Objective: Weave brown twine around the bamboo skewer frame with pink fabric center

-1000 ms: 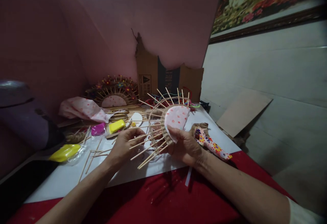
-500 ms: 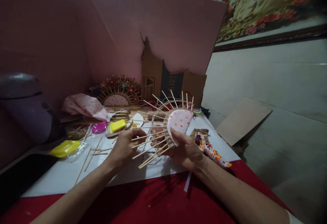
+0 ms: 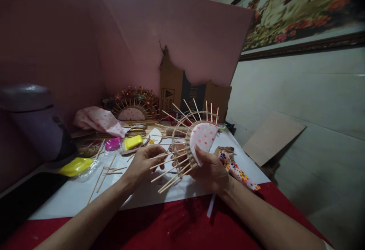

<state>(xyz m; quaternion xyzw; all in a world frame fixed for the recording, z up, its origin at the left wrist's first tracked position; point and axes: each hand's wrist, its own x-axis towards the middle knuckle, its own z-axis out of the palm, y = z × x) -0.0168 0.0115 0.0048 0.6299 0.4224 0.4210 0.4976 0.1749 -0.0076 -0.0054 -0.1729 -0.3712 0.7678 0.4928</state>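
My right hand (image 3: 211, 168) grips a half-round craft piece, its thumb on the dotted pink fabric (image 3: 203, 138) of the centre. Woven twine (image 3: 189, 147) borders the fabric's curved edge. Thin wooden sticks (image 3: 164, 176) fan outward from it, and a looser twine ring (image 3: 174, 140) runs through them. Beside the left-hand sticks is my left hand (image 3: 146, 162), its fingers bent together around the stick ends. What those fingers pinch, if anything, is hidden. The right fingers are mostly behind the piece.
A finished-looking flowered half-round (image 3: 132, 103) stands at the back near torn cardboard (image 3: 171, 83). Yellow clay packs (image 3: 133, 141), a magenta pack (image 3: 113, 143), loose sticks (image 3: 110, 172) and dotted cloth (image 3: 97, 121) lie left. Flowered fabric (image 3: 239, 172) and a glue stick (image 3: 210, 205) are right.
The view has shifted slightly, so everything sits a little right and lower. My left fingers have changed their bend a little near the sticks; my right hand keeps its hold.
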